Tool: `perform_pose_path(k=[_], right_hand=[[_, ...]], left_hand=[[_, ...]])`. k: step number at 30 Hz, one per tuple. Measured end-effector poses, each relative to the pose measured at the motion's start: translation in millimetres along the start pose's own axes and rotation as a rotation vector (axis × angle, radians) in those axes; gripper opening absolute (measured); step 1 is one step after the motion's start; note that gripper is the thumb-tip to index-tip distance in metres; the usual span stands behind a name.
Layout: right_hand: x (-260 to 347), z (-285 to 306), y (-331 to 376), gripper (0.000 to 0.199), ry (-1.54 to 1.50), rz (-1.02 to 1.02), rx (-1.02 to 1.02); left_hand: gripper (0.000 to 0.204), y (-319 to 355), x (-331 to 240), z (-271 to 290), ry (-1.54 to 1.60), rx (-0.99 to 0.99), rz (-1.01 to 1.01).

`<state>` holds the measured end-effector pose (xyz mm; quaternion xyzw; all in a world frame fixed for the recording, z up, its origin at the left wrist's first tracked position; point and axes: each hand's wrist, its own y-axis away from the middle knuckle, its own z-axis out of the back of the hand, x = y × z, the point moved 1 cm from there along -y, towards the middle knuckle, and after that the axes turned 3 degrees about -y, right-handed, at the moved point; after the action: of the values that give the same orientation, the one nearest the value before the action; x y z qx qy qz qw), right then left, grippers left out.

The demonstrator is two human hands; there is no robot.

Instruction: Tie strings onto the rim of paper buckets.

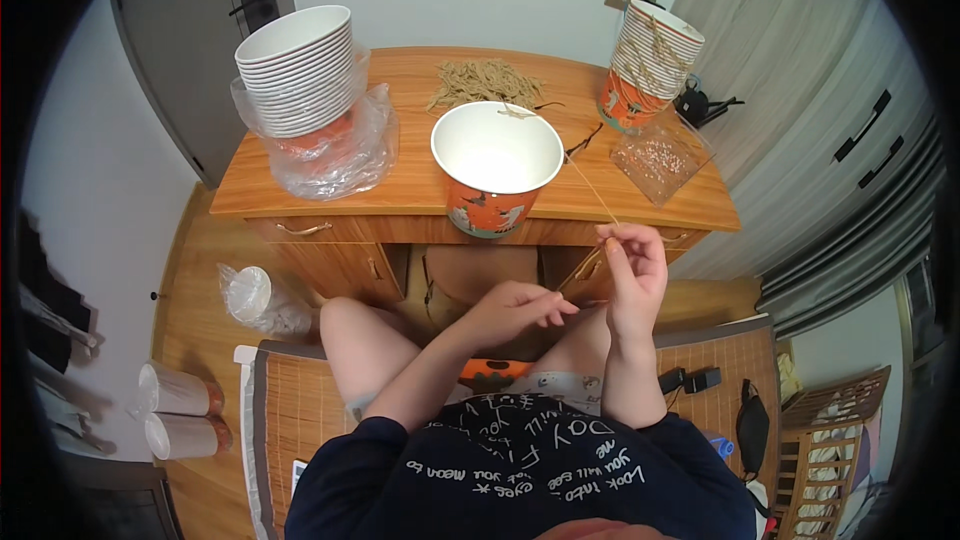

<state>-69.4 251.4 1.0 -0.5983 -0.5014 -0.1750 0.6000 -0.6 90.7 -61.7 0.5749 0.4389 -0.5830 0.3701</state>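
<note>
1. I see a wooden desk (pixel 400 195) with drawers along its front.
2. On its left stands a stack of white paper bowls (pixel 298 68), set in crumpled clear plastic wrap (pixel 345 155).
3. At the front centre, one open paper bowl (pixel 496 165), orange outside.
4. Behind it, a heap of tan strings (pixel 485 82).
5. On the right, a second bowl stack (pixel 648 65).
6. Beside that stack, a clear plastic bag (pixel 660 158).
</note>
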Motion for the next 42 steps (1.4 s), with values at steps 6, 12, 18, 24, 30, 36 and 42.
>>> perform_pose_path(k=[6,12,18,24,30,36,42], right_hand=[[23.5,-5.0,0.0,0.044,0.317,0.091,0.175],[23.1,-11.3,7.9,0.062,0.790,0.436,0.340],[17.6,-19.2,21.3,0.058,0.959,0.460,0.514],[6.5,-18.3,26.7,0.061,0.899,0.388,0.593],[-5.6,-22.1,26.1,0.068,0.905,0.362,0.593],[-9.6,-36.2,14.6,0.067,0.948,0.308,0.710],[-25.8,-41.7,17.2,0.055,0.838,0.232,0.718]], left_hand=[[0.041,-23.3,-7.1,-27.6,0.153,0.064,-0.102],[0.043,-38.9,-16.2,-24.3,0.540,-0.063,-0.241],[0.027,-24.3,-29.3,-10.3,0.653,-0.260,-0.198],[0.041,-2.2,-13.9,10.9,0.443,-0.302,-0.395],[0.044,20.6,-8.4,27.8,0.347,-0.309,-0.291],[0.032,29.6,9.4,30.3,0.514,-0.385,-0.313],[0.037,31.3,5.6,45.4,0.423,-0.378,-0.347]])
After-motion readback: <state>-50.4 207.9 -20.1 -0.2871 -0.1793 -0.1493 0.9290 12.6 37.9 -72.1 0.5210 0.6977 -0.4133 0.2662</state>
